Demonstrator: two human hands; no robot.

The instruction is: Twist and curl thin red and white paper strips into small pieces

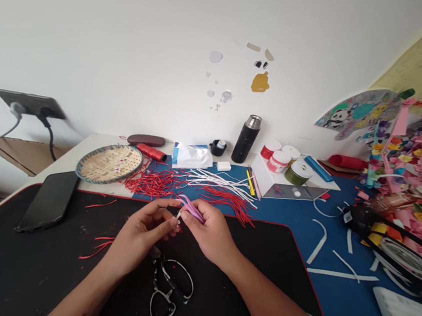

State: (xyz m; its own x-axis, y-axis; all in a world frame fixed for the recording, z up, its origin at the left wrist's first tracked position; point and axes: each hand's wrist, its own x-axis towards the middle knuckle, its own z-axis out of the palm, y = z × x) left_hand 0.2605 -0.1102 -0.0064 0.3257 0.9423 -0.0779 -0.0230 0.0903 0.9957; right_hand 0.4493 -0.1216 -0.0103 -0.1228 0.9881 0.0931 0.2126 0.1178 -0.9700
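Observation:
Both hands meet above the black mat, close together. My right hand (209, 228) is closed around a slim purple strip-like thing (192, 209) with two long parts; I cannot tell its exact kind. My left hand (151, 227) pinches a small white piece (178, 216) between thumb and fingers, with a bit of red showing under the fingertips. Right-hand fingertips touch or nearly touch the same piece. Just below the hands, scissors (170, 289) with dark, worn handles lie on the black mat (226, 300), their blades partly hidden by my left hand.
Red cords (155, 182) and white strips (216, 179) lie behind the hands, near a red thread spool (151, 152) and a woven basket (109, 164). A phone (50, 201) rests at left. A black flask (246, 139) and paint jars (299, 172) stand by the wall.

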